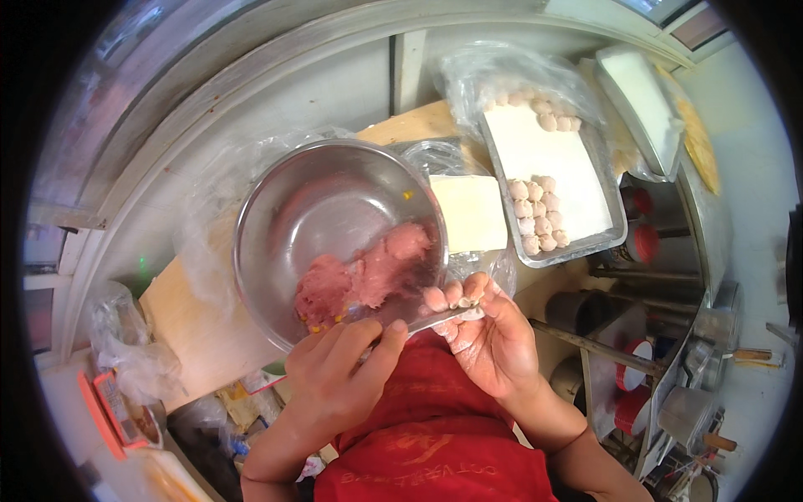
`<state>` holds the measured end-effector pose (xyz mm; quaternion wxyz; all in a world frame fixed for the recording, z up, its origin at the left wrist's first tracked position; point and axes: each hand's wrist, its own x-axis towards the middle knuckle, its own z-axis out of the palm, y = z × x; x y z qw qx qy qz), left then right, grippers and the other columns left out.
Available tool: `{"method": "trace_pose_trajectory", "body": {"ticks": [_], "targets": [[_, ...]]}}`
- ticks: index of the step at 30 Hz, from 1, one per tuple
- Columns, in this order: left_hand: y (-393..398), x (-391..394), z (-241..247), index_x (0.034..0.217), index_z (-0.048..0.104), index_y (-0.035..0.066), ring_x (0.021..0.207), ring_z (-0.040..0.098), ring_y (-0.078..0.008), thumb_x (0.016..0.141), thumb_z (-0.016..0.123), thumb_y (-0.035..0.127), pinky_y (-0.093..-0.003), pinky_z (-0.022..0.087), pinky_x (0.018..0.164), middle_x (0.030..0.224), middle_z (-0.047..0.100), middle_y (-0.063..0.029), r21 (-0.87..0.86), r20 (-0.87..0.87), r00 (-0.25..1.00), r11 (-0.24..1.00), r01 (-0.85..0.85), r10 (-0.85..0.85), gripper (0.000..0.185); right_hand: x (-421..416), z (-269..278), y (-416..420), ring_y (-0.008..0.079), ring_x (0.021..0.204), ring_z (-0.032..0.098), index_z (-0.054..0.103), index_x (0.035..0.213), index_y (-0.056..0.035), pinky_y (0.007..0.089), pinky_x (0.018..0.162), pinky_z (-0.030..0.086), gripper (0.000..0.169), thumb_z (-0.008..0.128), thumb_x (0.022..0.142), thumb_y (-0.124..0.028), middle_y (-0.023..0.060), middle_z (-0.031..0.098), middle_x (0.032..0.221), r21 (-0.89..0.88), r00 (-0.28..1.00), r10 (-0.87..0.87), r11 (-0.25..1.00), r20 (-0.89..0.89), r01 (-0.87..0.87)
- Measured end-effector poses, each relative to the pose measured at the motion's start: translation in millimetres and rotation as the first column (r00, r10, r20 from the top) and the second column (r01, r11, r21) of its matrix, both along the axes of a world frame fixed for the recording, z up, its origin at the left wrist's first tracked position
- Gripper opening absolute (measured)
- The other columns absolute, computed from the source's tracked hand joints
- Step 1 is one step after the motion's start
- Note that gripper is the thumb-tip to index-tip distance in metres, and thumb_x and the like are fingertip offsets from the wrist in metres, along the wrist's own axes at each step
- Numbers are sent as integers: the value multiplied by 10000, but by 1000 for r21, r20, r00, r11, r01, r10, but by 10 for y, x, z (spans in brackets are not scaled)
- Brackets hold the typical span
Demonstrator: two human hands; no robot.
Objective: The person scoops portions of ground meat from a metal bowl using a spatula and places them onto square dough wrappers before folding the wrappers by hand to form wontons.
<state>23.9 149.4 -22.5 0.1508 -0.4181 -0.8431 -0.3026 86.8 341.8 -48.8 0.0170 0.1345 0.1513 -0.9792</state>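
Note:
My left hand grips the handle of a thin flat metal spatula, its blade pointing right. The blade's far end meets a small wonton in the fingers of my right hand. That palm is turned up and dusted with flour. Folded pale dough shows between the fingertips; the wonton's filling cannot be made out. In front of me a large stainless steel bowl holds pink minced meat, heaped on its near right side. A stack of square yellow dough wrappers lies right of the bowl.
Rows of shaped wontons sit on a white-lined metal tray, partly under clear plastic film. Another tray stands far right. Shelves with pots lie below right. A plastic bag is at the wooden board's left.

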Motion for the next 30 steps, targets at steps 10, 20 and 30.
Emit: {"method": "trace_pose_trajectory", "body": {"ticks": [10, 20, 30], "targets": [[-301, -11, 64, 943, 700, 16, 604, 607, -208, 838, 709, -63, -295, 467, 528, 852, 635, -105, 36, 344, 928, 986, -165, 143, 131, -46, -422, 1500, 211, 1097, 609, 455, 1262, -14, 320, 971, 463, 255, 518, 1015, -20, 164, 624, 1218, 963, 905, -331, -97, -268, 250], [-569, -70, 257, 947, 705, 56, 615, 632, -288, 827, 702, 2, -365, 481, 525, 855, 657, -76, -453, 261, 917, 877, -160, 303, 131, -104, -318, 1683, 377, 1000, 662, 703, 1064, 15, 429, 891, 518, 167, 620, 937, -56, 188, 702, 1090, 462, 972, -149, -886, -182, -50], [-429, -139, 162, 872, 612, 86, 575, 620, -238, 769, 637, 54, -361, 473, 493, 823, 560, -38, -449, 178, 968, 890, -79, 175, 110, -623, -95, 592, 356, 870, 611, 656, 928, -28, 455, 751, 508, 214, 768, 746, -35, 126, 613, 913, 681, 951, 293, -678, -96, 277]]}}
